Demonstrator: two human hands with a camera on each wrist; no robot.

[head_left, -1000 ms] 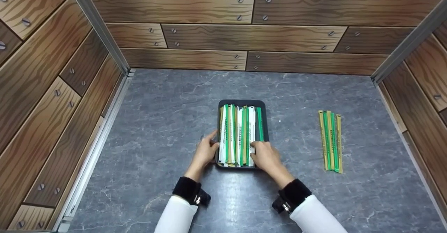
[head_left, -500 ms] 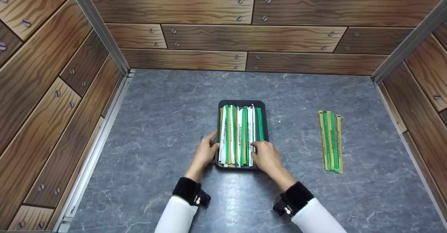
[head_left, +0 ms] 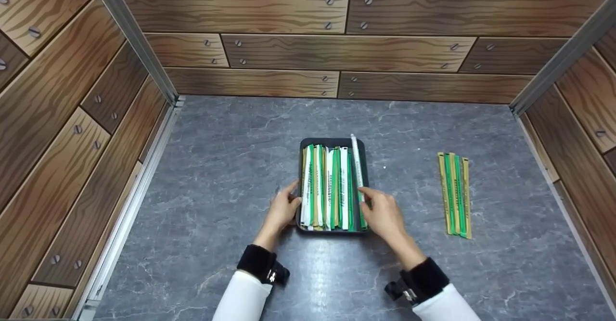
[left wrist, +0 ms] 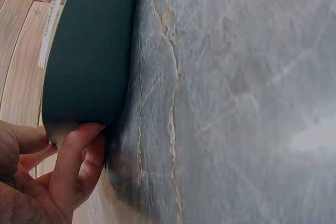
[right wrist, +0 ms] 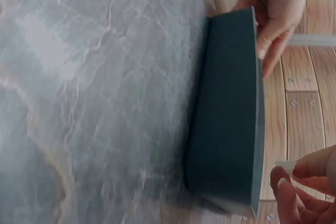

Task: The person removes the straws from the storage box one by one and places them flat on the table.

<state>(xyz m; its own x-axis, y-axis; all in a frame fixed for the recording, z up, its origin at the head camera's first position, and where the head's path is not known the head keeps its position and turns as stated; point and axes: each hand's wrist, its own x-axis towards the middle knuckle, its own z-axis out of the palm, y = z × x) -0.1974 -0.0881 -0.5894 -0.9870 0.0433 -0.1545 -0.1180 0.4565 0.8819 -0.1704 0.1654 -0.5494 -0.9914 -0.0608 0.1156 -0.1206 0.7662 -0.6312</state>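
Note:
A dark tray [head_left: 333, 142] filled with long, slim wrapped sticks [head_left: 330, 186] in white, green and gold sits in front of me in the head view. My left hand [head_left: 283, 209] holds the tray's left side; in the left wrist view its thumb and fingers [left wrist: 73, 166] pinch the corner. Over the tray's right side, my right hand [head_left: 385, 212] pinches the near end of a white printed stick [head_left: 356, 157]. That stick is raised, its far end reaching past the tray's back rim. The right wrist view shows its white tip [right wrist: 286, 167] between thumb and finger, above the rim.
Several gold and green wrapped sticks [head_left: 455, 196] lie side by side on the grey marbled table [head_left: 231, 143] at the right. Wood-patterned panels [head_left: 269, 51] enclose the back and both sides, with metal rails [head_left: 139, 37] at the corners.
The right hand has lifted a white stick out of the row and moved right with it. The left hand stays at the tray's side.

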